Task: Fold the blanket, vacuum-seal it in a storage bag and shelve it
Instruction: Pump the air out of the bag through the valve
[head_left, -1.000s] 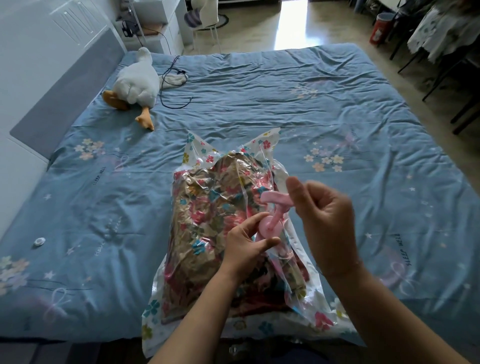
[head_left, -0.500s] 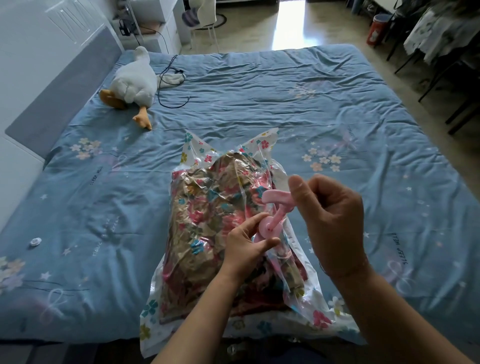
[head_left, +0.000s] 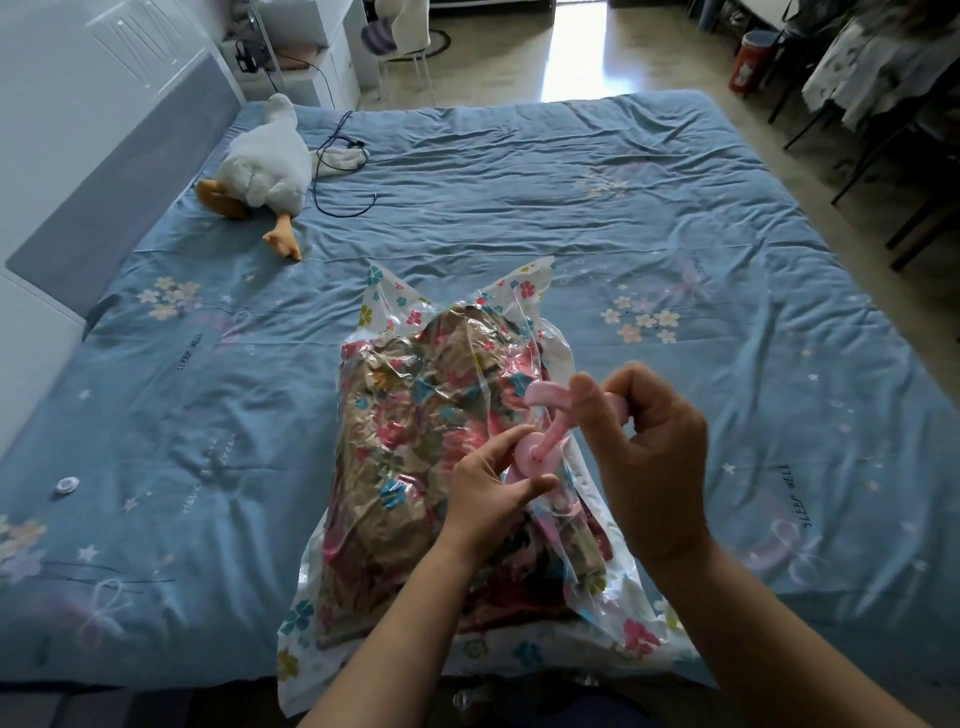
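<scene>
- Both hands are engaged: the left hand (head_left: 488, 488) pinches the round top of the pink hand pump (head_left: 537, 457) between thumb and fingers. The right hand (head_left: 649, 457) is curled round its T-handle (head_left: 543, 392), which stands raised off the barrel.
- We find the storage bag (head_left: 524, 283) lying at the near edge of the bed (head_left: 571, 208), mid-scene, with the folded floral blanket (head_left: 415, 441) inside it. The pump sits on the bag's right half.
- Done, in our judgement: folding and bagging. The bag's mouth looks closed, but we cannot make out the seal itself.
- In progress: drawing the air out. The film wrinkles close over the blanket on the left but hangs slack beside the pump, and the far corners stick up, so we rate the bag as only partly evacuated.
- Left to do: finish pumping, lift the pump off, close the valve and shelve the bag. We see no shelf for it.
- We note a small round white object (head_left: 66, 486) on the bed at near left; it could be the valve cap, but it is too small to tell.
</scene>
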